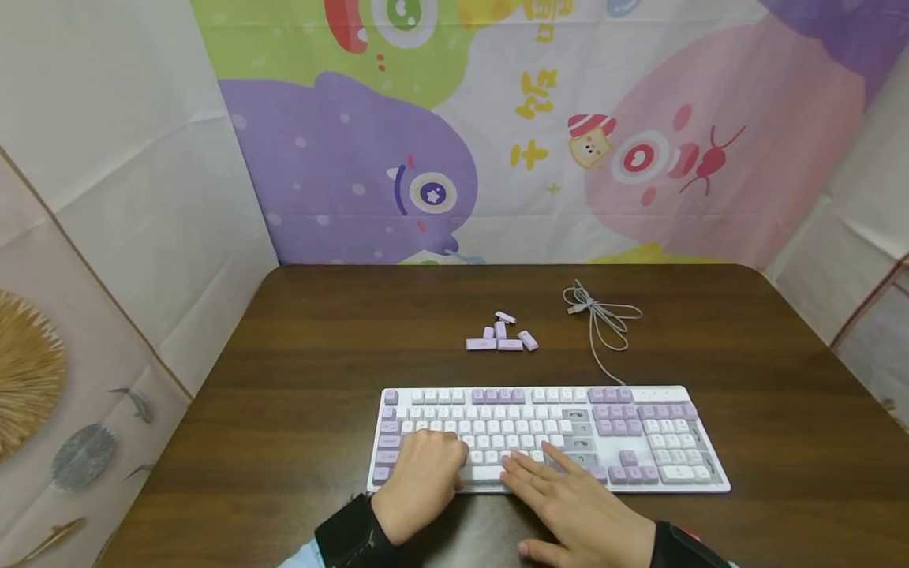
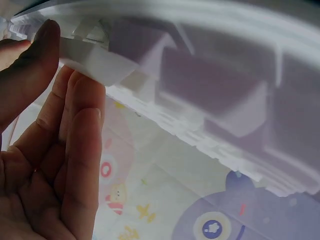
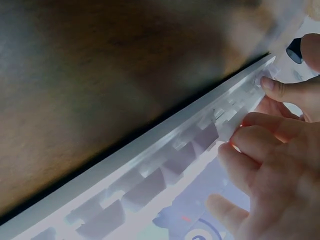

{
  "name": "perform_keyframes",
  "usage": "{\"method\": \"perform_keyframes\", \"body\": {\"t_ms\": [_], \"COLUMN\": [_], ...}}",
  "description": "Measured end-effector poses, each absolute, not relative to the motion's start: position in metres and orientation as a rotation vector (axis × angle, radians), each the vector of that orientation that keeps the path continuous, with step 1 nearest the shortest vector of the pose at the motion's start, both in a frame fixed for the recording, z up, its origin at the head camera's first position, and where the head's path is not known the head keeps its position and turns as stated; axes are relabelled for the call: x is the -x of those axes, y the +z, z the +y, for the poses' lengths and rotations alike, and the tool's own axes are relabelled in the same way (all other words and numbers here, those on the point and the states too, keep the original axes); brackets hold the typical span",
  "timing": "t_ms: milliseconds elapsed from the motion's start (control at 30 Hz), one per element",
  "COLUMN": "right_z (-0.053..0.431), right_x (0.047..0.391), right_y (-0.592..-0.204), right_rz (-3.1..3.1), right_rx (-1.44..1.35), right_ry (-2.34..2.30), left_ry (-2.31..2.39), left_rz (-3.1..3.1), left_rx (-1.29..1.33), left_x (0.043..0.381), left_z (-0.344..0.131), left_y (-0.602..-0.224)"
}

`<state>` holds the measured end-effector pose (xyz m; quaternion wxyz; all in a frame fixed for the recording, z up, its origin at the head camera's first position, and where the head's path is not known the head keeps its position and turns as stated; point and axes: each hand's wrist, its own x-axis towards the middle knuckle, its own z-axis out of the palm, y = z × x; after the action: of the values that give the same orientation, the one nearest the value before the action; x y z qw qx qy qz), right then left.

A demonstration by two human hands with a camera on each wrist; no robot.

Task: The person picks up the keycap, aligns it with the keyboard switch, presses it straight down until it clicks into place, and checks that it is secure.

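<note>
A white and lilac keyboard [image 1: 497, 433] lies on the table. My left hand [image 1: 426, 473] is at the left end of its long white space bar [image 1: 484, 474]. The left wrist view shows the thumb [image 2: 42, 45] and fingers of that hand pinching the space bar [image 2: 90, 60]. My right hand [image 1: 578, 505] lies with its fingers extended over the space bar's right end, its thumb spread away near the table's front. Up close, the right fingertips [image 3: 235, 135] touch the white bar beside the lilac keys [image 3: 145, 190].
Several loose lilac keycaps [image 1: 500, 333] lie behind the keyboard. A coiled white cable [image 1: 604, 315] runs from the keyboard's back edge. Bare grey key slots [image 1: 578, 430] show at the right of the main key block. A cartoon-print cloth [image 1: 511, 197] hangs behind the brown table [image 1: 284, 394].
</note>
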<state>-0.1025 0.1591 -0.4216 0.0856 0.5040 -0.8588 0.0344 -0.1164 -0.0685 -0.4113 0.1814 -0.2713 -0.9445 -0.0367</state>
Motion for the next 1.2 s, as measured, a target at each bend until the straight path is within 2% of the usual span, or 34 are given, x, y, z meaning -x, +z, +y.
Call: {"method": "perform_keyframes", "body": {"t_ms": [367, 667, 1200], "right_z": [0.156, 0.159, 0.161], "right_x": [0.109, 0.102, 0.101], "right_y": [-0.415, -0.427, -0.428], "right_rz": [-2.676, -2.525, -2.577], "right_rx": [-1.443, -1.461, -1.470], "right_ry": [0.145, 0.017, 0.101], "left_ry": [-0.256, -0.067, 0.056], "left_rz": [-2.726, -2.628, -2.627], "left_rx": [0.754, 0.825, 0.847], "left_x": [0.125, 0.117, 0.119], "left_z": [-0.075, -0.069, -0.061], "left_y": [-0.408, -0.412, -0.403]}}
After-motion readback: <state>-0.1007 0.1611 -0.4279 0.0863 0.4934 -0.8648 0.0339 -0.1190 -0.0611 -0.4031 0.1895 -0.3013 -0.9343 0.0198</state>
